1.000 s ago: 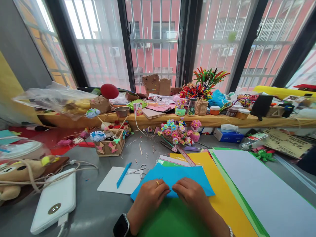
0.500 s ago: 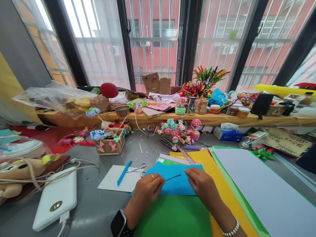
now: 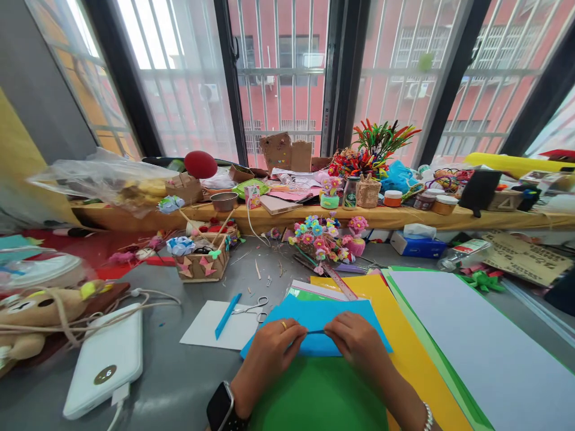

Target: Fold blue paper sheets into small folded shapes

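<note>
A thin blue paper strip (image 3: pixel 316 331) is stretched between my two hands, above a sheet of blue paper (image 3: pixel 332 306). My left hand (image 3: pixel 279 344), with a ring on one finger, pinches its left end. At the other end the fingertips of my right hand (image 3: pixel 354 336) are closed on the strip. Green paper (image 3: pixel 318 395) lies beneath, nearest to me. Left of the hands, scissors (image 3: pixel 251 307) and a folded blue strip (image 3: pixel 227 316) rest on a white sheet (image 3: pixel 202 324).
A white power bank (image 3: pixel 110 353) with a cable lies at left. Yellow paper (image 3: pixel 404 341) and a stack topped by a white sheet (image 3: pixel 476 329) spread to the right. Behind stand a cardboard box (image 3: pixel 202 266), crocheted flowers (image 3: pixel 317 233) and a blue tissue pack (image 3: pixel 417 244).
My right hand has moved left and now grips the free right end of the strip, which only my left hand held before. The camera view has shifted slightly.
</note>
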### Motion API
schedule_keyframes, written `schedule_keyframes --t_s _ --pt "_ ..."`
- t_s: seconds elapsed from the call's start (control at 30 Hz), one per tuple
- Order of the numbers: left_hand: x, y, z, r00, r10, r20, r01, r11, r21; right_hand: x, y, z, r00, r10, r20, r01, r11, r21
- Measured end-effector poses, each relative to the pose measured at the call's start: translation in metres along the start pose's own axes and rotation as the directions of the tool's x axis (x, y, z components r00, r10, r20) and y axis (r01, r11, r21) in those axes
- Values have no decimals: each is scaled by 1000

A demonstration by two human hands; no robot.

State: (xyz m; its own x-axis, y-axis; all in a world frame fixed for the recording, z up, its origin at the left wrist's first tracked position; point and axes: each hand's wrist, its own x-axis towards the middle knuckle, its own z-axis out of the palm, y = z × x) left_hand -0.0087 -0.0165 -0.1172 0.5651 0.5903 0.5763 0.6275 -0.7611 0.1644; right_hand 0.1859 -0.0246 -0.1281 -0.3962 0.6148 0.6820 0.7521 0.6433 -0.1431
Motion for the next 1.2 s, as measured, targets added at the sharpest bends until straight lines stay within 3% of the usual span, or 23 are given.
schedule_keyframes --t_s 0.43,0.63,0.93,1.2 --pt "1 -9 1 990 -34 -134 46 995 89 1 9 -6 999 33 -14 -34 996 -80" --pt "2 -5 1 988 -46 -147 59 994 88 0 7 -2 1000 -2 -3 1 996 -91" --pt "2 -1 5 994 51 -93 -44 996 77 -2 -3 8 998 -52 27 54 996 -77" --pt "0 -3 2 992 7 -125 10 991 137 -4 22 -5 988 127 -85 -137 982 -127"
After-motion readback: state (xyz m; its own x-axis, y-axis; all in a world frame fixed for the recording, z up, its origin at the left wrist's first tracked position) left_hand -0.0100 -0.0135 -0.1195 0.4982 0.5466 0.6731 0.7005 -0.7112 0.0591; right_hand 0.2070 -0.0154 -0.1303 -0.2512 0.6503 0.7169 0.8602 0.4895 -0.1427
